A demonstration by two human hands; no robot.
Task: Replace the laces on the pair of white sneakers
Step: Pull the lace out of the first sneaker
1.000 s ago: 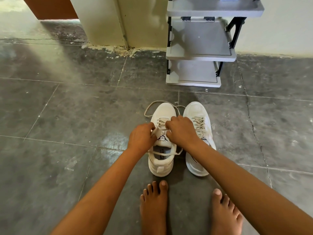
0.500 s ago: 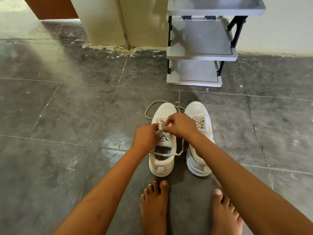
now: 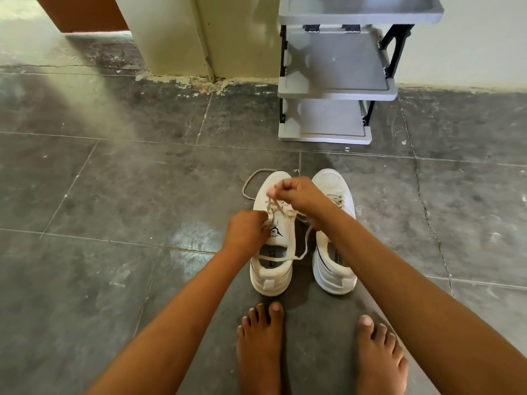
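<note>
Two white sneakers stand side by side on the grey floor, toes pointing away from me. On the left sneaker [image 3: 271, 280] the beige lace [image 3: 247, 185] is partly undone, with a loop trailing onto the floor past the toe and a strand hanging across the shoe's opening. My left hand [image 3: 246, 230] grips the left sneaker at the tongue and eyelets. Above the toe, my right hand [image 3: 302, 195] pinches a strand of that lace and holds it raised. The right sneaker [image 3: 335, 276] is still laced, partly hidden by my right forearm.
A grey plastic shoe rack [image 3: 336, 89] with several shelves stands against the wall just beyond the sneakers. My bare feet [image 3: 261, 346] are on the tiles right behind the shoes. A cream wall corner [image 3: 171, 38] rises at the back left.
My right hand has moved up and away from the tongue toward the toe, drawing a lace strand out with it. My left hand stays on the left sneaker.
</note>
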